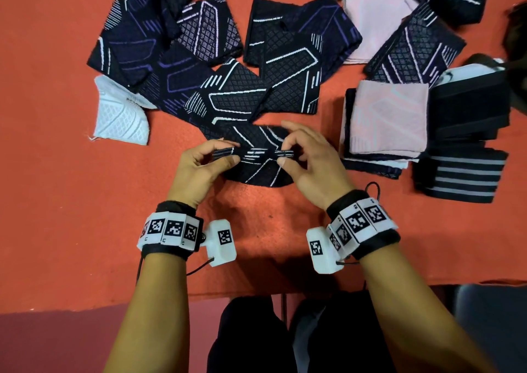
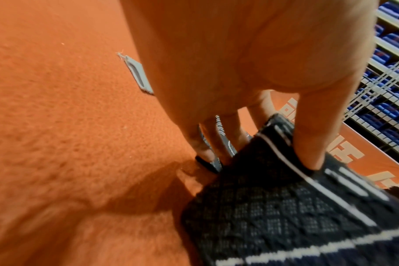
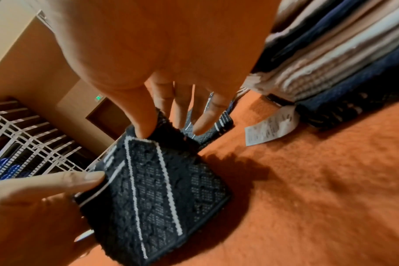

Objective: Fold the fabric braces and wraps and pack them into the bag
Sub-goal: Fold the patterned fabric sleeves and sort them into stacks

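Note:
A black knit brace with white lines hangs between both hands, just above the orange cloth. My left hand pinches its left top edge with thumb and fingers; my right hand pinches its right top edge. In the left wrist view the thumb presses on the brace. The right wrist view shows the right thumb on the top edge of the brace and the left hand's fingertip at its side. No bag is in view.
Several unfolded black, purple, white and pink braces lie spread across the far half of the orange table cloth. A stack of folded pink and black pieces and striped black wraps sit at the right. A white paper tag lies near the stack.

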Available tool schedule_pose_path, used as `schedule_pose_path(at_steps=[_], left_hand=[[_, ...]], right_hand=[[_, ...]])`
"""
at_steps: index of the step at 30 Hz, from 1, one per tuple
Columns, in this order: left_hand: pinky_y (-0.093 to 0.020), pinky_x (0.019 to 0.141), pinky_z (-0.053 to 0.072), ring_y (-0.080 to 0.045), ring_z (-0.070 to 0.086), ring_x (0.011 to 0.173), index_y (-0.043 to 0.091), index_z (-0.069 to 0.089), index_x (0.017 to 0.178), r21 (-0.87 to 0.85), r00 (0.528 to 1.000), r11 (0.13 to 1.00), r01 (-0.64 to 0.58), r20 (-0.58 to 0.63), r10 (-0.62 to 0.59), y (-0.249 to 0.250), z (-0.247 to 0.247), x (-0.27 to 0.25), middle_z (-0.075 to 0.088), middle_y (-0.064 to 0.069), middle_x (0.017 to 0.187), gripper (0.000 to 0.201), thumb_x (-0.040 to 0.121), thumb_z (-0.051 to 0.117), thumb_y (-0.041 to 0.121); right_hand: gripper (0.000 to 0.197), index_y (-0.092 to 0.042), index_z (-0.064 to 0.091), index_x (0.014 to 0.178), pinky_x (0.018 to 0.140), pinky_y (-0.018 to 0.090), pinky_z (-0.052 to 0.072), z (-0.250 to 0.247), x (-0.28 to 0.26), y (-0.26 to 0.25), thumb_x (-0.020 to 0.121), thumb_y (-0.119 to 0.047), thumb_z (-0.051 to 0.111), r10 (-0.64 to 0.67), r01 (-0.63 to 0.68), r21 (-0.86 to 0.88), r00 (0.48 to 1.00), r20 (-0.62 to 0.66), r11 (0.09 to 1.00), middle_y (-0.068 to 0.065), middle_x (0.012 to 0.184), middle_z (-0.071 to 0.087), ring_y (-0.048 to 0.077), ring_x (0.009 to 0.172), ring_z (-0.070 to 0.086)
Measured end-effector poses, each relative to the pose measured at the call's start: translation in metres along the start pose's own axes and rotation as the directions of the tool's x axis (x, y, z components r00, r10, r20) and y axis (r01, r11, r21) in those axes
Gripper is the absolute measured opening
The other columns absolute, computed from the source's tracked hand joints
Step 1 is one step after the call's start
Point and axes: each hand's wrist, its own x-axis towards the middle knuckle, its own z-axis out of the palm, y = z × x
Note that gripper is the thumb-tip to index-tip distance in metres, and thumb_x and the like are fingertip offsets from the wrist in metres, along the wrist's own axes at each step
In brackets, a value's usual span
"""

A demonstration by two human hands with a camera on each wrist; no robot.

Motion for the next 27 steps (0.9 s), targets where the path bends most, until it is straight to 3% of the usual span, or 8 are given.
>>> schedule_pose_path(at_steps=[4, 6, 8, 10, 13, 16, 22, 27], left_hand=[[-0.017, 0.103, 0.042, -0.003, 0.061, 0.115, 0.007, 0.069, 0.092, -0.025, 1.0, 0.999, 0.03, -0.004, -0.03, -0.004, 0.007, -0.002, 0.073, 0.001, 0.097, 0.013, 0.085, 0.069, -0.004], [-0.014, 0.092, 0.046, 0.0, 0.066, 0.096, 0.008, 0.068, 0.091, -0.018, 0.999, 0.999, 0.04, 0.019, -0.04, -0.004, 0.014, -0.003, 0.073, 0.011, 0.083, 0.014, 0.087, 0.067, -0.005], [-0.009, 0.074, 0.047, 0.005, 0.062, 0.072, 0.002, 0.064, 0.094, -0.013, 0.998, 0.999, 0.04, 0.047, -0.039, -0.008, 0.023, -0.003, 0.07, 0.015, 0.07, 0.01, 0.09, 0.063, -0.007], [-0.008, 0.067, 0.044, 0.004, 0.056, 0.064, -0.005, 0.061, 0.098, -0.013, 0.997, 0.999, 0.037, 0.064, -0.036, -0.011, 0.031, -0.003, 0.065, 0.015, 0.066, 0.006, 0.092, 0.061, -0.004], [-0.017, 0.071, 0.047, -0.009, 0.055, 0.075, 0.003, 0.06, 0.096, -0.011, 0.993, 0.998, 0.069, 0.1, -0.067, -0.017, 0.041, -0.002, 0.059, -0.007, 0.081, 0.007, 0.095, 0.064, 0.01], [-0.017, 0.074, 0.05, -0.004, 0.059, 0.078, 0.008, 0.057, 0.102, -0.005, 0.981, 0.99, 0.142, 0.135, -0.14, -0.028, 0.057, -0.002, 0.063, -0.002, 0.088, 0.005, 0.097, 0.059, 0.009], [-0.016, 0.065, 0.052, -0.001, 0.064, 0.071, 0.01, 0.049, 0.108, 0.06, 0.944, 0.957, 0.284, 0.159, -0.29, -0.045, 0.085, -0.005, 0.063, -0.002, 0.088, 0.018, 0.096, 0.062, 0.009], [-0.018, 0.069, 0.053, -0.009, 0.062, 0.079, 0.009, 0.047, 0.113, 0.074, 0.928, 0.949, 0.306, 0.202, -0.315, -0.043, 0.102, -0.005, 0.062, -0.002, 0.092, 0.027, 0.093, 0.064, 0.004]], right_hand=[[0.017, -0.03, 0.046, 0.094, 0.088, 0.044, 0.051, 0.0, -0.009, 0.001, 0.093, -0.02, 0.059, 0.112, -0.123, 0.131, 0.99, 0.088, 0.984, -0.006, 0.098, 0.07, 0.013, 0.093, 0.064], [0.015, -0.033, 0.045, 0.094, 0.084, 0.046, 0.052, -0.002, -0.011, 0.005, 0.092, -0.023, 0.057, 0.15, -0.161, 0.126, 0.985, 0.088, 0.979, -0.002, 0.087, 0.067, 0.018, 0.085, 0.064], [0.013, -0.036, 0.045, 0.096, 0.086, 0.047, 0.052, -0.006, -0.012, 0.009, 0.091, -0.031, 0.055, 0.179, -0.185, 0.104, 0.981, 0.069, 0.977, 0.002, 0.091, 0.066, 0.023, 0.09, 0.064], [0.012, -0.038, 0.045, 0.098, 0.085, 0.046, 0.053, -0.01, -0.014, 0.013, 0.091, -0.035, 0.054, 0.199, -0.202, 0.085, 0.979, 0.043, 0.976, 0.006, 0.093, 0.066, 0.024, 0.09, 0.064], [0.012, -0.036, 0.048, 0.096, 0.081, 0.046, 0.054, -0.017, -0.018, 0.021, 0.095, -0.029, 0.058, 0.272, -0.274, 0.123, 0.962, 0.033, 0.954, 0.003, 0.087, 0.069, 0.021, 0.083, 0.067], [0.01, -0.033, 0.055, 0.103, 0.086, 0.045, 0.056, -0.021, -0.025, 0.033, 0.094, -0.035, 0.06, 0.349, -0.355, 0.126, 0.935, 0.062, 0.926, -0.001, 0.091, 0.073, 0.018, 0.087, 0.07], [0.05, -0.034, 0.063, 0.119, 0.096, 0.042, 0.054, -0.031, -0.042, 0.054, 0.079, -0.062, 0.049, 0.404, -0.409, 0.101, 0.912, 0.074, 0.907, -0.006, 0.106, 0.074, 0.014, 0.103, 0.069], [0.044, -0.022, 0.067, 0.103, 0.085, 0.046, 0.057, -0.045, -0.056, 0.066, 0.08, -0.057, 0.05, 0.443, -0.448, 0.119, 0.894, 0.068, 0.886, -0.006, 0.092, 0.074, 0.014, 0.089, 0.07]])
